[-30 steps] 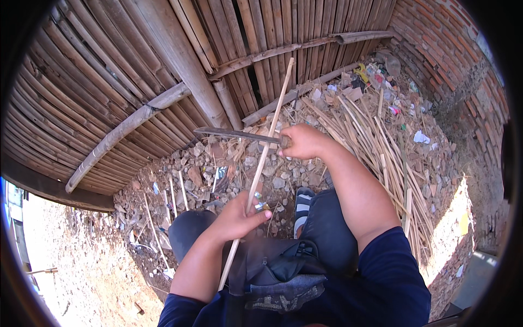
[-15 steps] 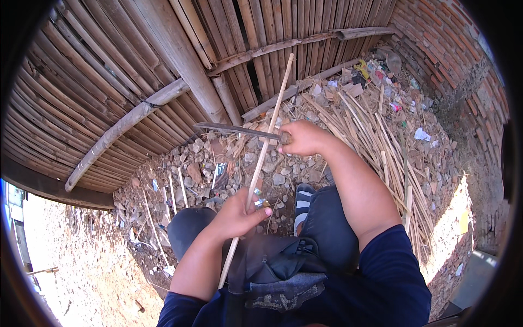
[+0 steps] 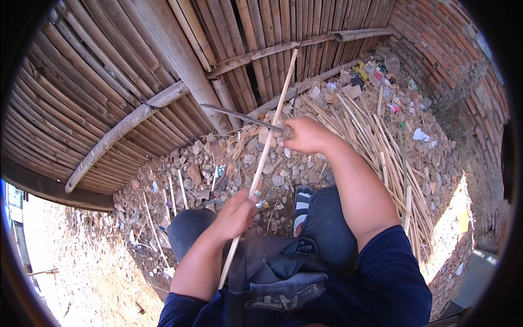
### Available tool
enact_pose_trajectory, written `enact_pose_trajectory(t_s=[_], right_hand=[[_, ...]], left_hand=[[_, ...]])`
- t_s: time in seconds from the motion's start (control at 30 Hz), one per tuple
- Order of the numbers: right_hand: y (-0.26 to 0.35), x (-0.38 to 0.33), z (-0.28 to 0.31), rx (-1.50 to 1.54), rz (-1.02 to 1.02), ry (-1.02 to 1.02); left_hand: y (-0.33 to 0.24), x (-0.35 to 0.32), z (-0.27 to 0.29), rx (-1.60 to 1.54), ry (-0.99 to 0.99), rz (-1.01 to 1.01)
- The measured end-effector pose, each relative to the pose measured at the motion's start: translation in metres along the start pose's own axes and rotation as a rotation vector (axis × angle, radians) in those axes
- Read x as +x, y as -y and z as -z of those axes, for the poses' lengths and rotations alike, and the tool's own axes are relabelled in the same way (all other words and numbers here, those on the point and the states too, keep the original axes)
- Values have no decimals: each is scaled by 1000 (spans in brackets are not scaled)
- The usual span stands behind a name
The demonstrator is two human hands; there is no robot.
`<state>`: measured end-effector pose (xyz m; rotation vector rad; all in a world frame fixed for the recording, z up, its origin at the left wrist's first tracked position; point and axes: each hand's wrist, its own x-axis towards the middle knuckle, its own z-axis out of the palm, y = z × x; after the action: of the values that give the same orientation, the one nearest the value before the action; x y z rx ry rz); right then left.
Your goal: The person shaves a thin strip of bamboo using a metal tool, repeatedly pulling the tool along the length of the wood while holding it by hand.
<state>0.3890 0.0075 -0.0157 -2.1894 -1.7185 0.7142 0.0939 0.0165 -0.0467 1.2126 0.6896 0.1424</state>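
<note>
A long pale bamboo strip (image 3: 265, 157) slants upward from my lap, its far end before the bamboo wall. My left hand (image 3: 236, 216) is closed round its lower part, above my knees. My right hand (image 3: 306, 135) grips the short wooden handle of a long, dark-bladed knife (image 3: 238, 115). The blade points to the far left and crosses the strip near the handle, and it seems to touch the strip. Part of the handle is hidden in my fingers.
Many cut bamboo strips (image 3: 381, 158) lie in a pile on the right. Stones and litter (image 3: 283, 177) cover the ground. A bamboo-slat wall (image 3: 109, 71) rises ahead and left, a brick wall (image 3: 430, 49) at the far right. My striped sandal (image 3: 303, 204) shows between my knees.
The knife blade has tilted, its tip now higher and slightly farther right. My left thumb has folded in around the strip, and the strip's far end has shifted slightly up and right.
</note>
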Motion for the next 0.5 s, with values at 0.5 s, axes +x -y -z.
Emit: enact_pose_trajectory(t_s=[0.5], right_hand=[[21,-13,13,-81,45,0]], left_hand=[[-9,-5,-4,169,-58,-83]])
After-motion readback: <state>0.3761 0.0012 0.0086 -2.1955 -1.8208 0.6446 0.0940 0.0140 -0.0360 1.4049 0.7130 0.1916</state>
